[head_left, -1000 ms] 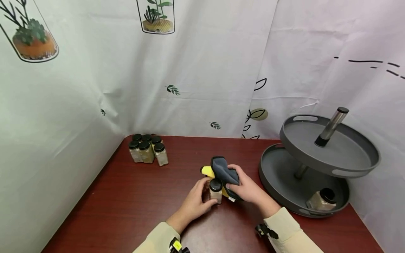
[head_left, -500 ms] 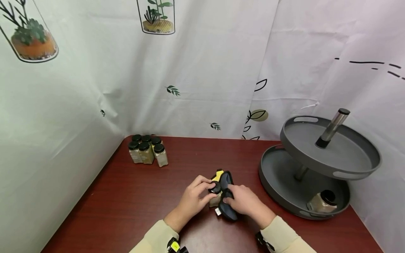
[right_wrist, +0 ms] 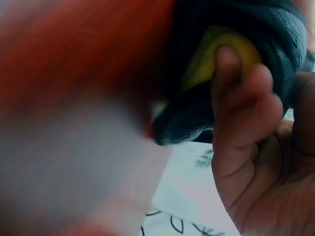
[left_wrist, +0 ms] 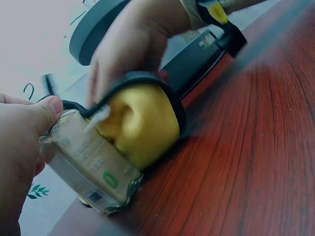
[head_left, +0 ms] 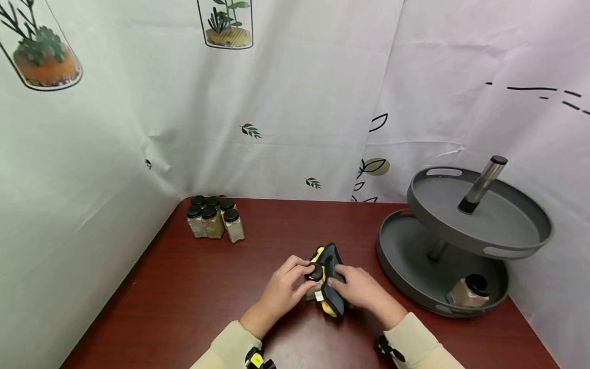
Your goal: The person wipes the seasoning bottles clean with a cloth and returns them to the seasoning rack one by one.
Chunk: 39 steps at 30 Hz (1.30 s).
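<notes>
At the middle of the table, my left hand pinches a small square glass spice jar by its black lid. In the left wrist view the jar shows a pale powder inside, printed lettering and a green mark, and it leans in that view. My right hand grips a bunched cleaning cloth, dark grey on one side and yellow on the other. The cloth lies against the jar's right side. In the right wrist view, curled fingers hold the folded cloth, and the jar is hidden there.
Several black-lidded spice jars stand grouped at the table's back left corner. To the right rises a grey two-tier round tray with a metal post; another jar lies tilted on its lower tier. A white printed curtain hangs behind.
The left fingers have shifted from the jar's side to its lid. The right hand has brought the cloth down along the jar, and the cloth has turned and refolded.
</notes>
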Each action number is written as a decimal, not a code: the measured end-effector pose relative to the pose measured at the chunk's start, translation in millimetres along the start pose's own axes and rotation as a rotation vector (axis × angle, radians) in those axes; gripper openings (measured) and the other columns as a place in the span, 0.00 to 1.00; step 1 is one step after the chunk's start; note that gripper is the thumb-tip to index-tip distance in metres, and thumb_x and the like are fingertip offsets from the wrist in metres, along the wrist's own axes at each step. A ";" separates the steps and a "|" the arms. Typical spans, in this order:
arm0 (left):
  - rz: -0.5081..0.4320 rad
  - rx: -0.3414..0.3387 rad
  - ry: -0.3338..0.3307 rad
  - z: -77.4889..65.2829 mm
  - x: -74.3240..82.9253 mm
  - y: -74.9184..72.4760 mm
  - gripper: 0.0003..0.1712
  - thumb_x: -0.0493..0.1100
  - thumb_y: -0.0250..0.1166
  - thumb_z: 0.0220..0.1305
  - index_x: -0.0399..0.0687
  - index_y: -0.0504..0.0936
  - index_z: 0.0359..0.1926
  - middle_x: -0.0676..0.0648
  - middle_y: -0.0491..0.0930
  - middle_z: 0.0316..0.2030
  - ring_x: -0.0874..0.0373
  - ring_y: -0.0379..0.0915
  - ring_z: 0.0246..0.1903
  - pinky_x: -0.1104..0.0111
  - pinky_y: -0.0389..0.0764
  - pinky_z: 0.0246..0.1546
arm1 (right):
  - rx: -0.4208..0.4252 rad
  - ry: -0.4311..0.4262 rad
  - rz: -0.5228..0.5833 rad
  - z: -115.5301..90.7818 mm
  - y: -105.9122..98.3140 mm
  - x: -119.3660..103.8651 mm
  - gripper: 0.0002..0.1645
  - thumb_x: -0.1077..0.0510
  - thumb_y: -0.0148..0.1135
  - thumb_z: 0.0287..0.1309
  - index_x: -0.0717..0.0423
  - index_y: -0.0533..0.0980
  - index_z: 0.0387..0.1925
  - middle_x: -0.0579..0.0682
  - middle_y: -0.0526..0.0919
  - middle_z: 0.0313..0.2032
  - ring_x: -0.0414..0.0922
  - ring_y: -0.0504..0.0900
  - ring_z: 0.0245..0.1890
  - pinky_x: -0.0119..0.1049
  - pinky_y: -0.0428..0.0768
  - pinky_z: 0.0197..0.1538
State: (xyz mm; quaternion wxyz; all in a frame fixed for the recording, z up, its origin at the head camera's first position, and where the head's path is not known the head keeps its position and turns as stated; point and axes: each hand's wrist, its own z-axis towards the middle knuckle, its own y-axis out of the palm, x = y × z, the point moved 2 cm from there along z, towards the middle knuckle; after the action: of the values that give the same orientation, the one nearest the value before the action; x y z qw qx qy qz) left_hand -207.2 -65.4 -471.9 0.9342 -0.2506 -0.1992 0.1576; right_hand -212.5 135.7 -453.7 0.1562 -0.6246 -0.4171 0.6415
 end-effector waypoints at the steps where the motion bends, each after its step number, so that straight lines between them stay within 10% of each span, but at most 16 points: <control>1: 0.006 -0.017 0.008 0.2 0.2 -1.6 0.21 0.41 0.72 0.49 0.40 0.80 0.46 0.44 0.73 0.46 0.57 0.73 0.46 0.71 0.74 0.46 | 0.008 0.007 0.053 -0.7 -2.8 -0.6 0.19 0.43 0.53 0.62 0.51 0.73 0.45 0.48 0.76 0.21 0.46 0.74 0.10 0.38 0.73 0.13; 5: 0.044 -0.130 0.029 1.4 1.3 -7.6 0.21 0.38 0.65 0.52 0.39 0.77 0.49 0.43 0.69 0.55 0.54 0.67 0.53 0.64 0.72 0.50 | -0.003 -0.018 0.217 -3.8 -11.9 -3.5 0.22 0.46 0.51 0.63 0.53 0.70 0.53 0.53 0.77 0.26 0.52 0.75 0.11 0.42 0.74 0.14; 9: 0.073 -0.217 0.027 3.8 2.8 -11.5 0.21 0.39 0.64 0.56 0.40 0.76 0.51 0.46 0.69 0.58 0.55 0.66 0.56 0.58 0.71 0.51 | -0.107 -0.052 0.144 -7.1 -1.5 -3.5 0.17 0.53 0.55 0.60 0.59 0.70 0.47 0.51 0.77 0.19 0.46 0.75 0.09 0.40 0.74 0.12; 23: 0.162 -0.270 -0.112 20.6 15.8 -14.3 0.13 0.44 0.69 0.53 0.45 0.79 0.38 0.50 0.71 0.43 0.64 0.71 0.37 0.77 0.74 0.37 | -0.011 0.002 0.094 -6.1 8.8 -10.4 0.16 0.50 0.60 0.55 0.56 0.70 0.39 0.48 0.75 0.14 0.43 0.75 0.08 0.36 0.73 0.11; 29: 0.232 -0.372 -0.121 21.2 19.0 -15.2 0.11 0.36 0.63 0.54 0.46 0.76 0.40 0.51 0.66 0.41 0.64 0.68 0.38 0.74 0.73 0.38 | 0.036 0.005 0.205 -5.5 -0.9 -8.6 0.16 0.48 0.62 0.54 0.55 0.69 0.34 0.52 0.75 0.15 0.45 0.75 0.08 0.41 0.75 0.12; 39: 0.194 -0.346 -0.092 21.4 10.6 -15.8 0.16 0.38 0.69 0.50 0.48 0.77 0.42 0.52 0.69 0.46 0.62 0.67 0.46 0.72 0.72 0.45 | 0.001 -0.020 0.218 -3.4 3.1 -3.4 0.16 0.48 0.63 0.53 0.55 0.69 0.33 0.52 0.74 0.15 0.45 0.74 0.08 0.40 0.74 0.12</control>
State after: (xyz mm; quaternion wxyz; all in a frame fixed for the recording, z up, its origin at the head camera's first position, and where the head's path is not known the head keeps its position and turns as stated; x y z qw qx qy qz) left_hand -204.6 -65.5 -443.4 0.8475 -0.4180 -0.2406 0.2218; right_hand -207.7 132.6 -453.2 0.0816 -0.6598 -0.3480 0.6610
